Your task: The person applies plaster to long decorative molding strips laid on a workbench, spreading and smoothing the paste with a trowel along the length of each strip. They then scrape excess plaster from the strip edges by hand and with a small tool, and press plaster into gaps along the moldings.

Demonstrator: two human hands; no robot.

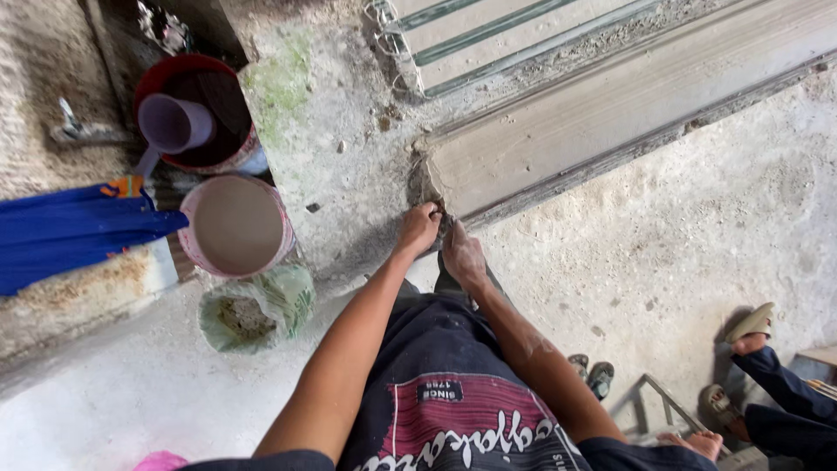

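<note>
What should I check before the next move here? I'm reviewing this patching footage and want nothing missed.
1. Left hand on the rough patch at the frame's corner: ok, touching.
2. Right hand beside it on the wall: ok.
3. Tool in either hand: cannot tell, the fingers hide it.
4. Pink bucket of pale mix close by: ok.
5. Green bag open: ok.
6. Another person's sandalled feet nearby: not ok.

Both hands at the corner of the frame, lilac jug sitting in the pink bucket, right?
Not quite. The head view shows the lilac jug in the red bucket, not the pink bucket, which holds no jug. Left hand and right hand are both at the corner of the frame.
</note>
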